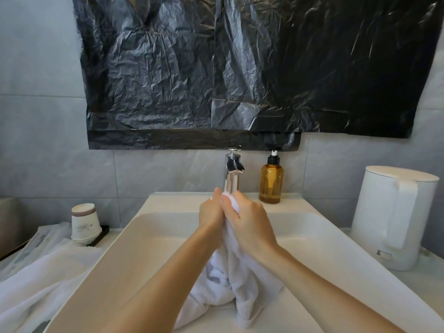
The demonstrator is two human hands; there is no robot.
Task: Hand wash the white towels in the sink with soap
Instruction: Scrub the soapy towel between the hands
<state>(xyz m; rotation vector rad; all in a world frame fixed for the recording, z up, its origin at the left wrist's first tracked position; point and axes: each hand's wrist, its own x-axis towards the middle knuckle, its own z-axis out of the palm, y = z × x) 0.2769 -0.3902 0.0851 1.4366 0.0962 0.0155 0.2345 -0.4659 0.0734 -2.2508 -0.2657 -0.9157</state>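
Right now, in the head view, the left hand (pixel 210 216) and the right hand (pixel 251 227) meet just below the tall chrome faucet (pixel 231 175). Each grip is curled tight round the bunched top of the wet white terry towel (pixel 242 284). The rest of the towel hangs down into the white rectangular ceramic sink (pixel 134 255) and pools on its floor. No suds show on the cloth, and I cannot tell whether water is running. This looks like the scrubbing step, and it should go best if the two fistfuls are rubbed briskly against each other, then the hold shifted down a section at a time so the hanging tail gets worked too. Staying low over the basin should limit splashing. The amber plastic pump bottle of soap (pixel 271 183) stands on the back rim, just right of the faucet, handy for another squirt. A second white towel (pixel 36 287) lies on the table left of the sink, apparently waiting its turn.
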